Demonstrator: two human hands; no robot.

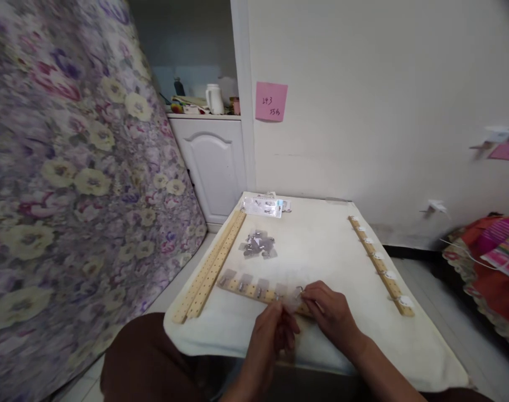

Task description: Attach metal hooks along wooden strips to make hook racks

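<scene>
A perforated wooden strip (248, 288) lies across the near part of the cloth-covered table, carrying several clear square plates with small metal hooks (260, 290). Over its right part, my left hand (275, 326) is closed in a pinch at the edge of a blurry piece of clear plastic (293, 300). My right hand (327, 310) has thumb and forefinger pressed together on a small metal hook (299, 290) beside that plastic. The fingers partly hide both pieces and the strip's right end. Beyond the strip lies a pile of clear plates with metal hooks (258, 245).
Two perforated wooden strips (208, 273) lie along the left side of the table (313, 234). Another strip (380, 265) with several white round pieces lies on the right. Clear packaging (262, 206) rests at the back edge, near the wall. A floral curtain (91, 184) hangs at left.
</scene>
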